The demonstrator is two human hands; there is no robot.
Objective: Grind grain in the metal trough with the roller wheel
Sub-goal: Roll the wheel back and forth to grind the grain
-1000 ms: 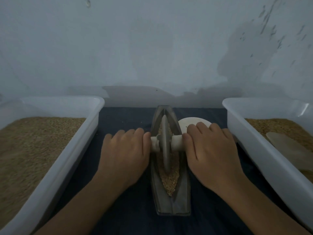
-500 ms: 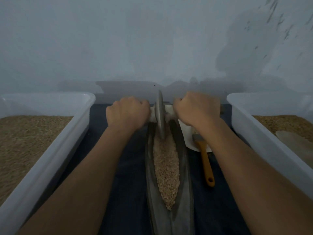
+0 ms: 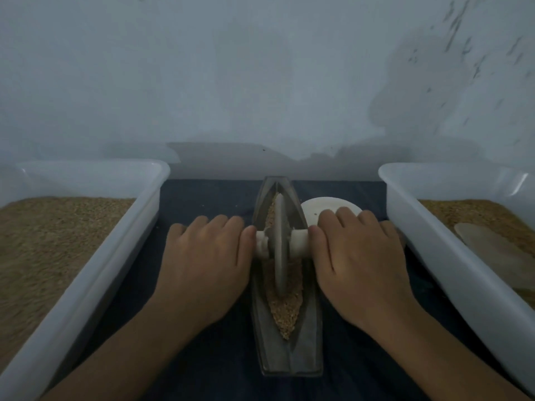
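A long metal trough [image 3: 289, 354] lies lengthwise on the dark cloth, holding a strip of tan grain [image 3: 285, 314]. The grey roller wheel [image 3: 280, 247] stands upright in the grain near the trough's middle, on a pale cross handle [image 3: 299, 245]. My left hand [image 3: 202, 264] covers the left end of the handle with its fingers folded over it. My right hand [image 3: 359, 261] holds the right end the same way. Both handle ends are hidden under the hands.
A white tub [image 3: 95, 273] of grain stands at the left. At the right, another white tub [image 3: 451, 256] holds grain and a pale scoop [image 3: 498, 253]. A white dish [image 3: 321, 208] sits behind my right hand. A wall rises just behind the trough.
The wheel rolled out to the trough's far end, then back towards me to the middle. Both hands stayed on the handle. My right hand now hides the orange-handled brush.
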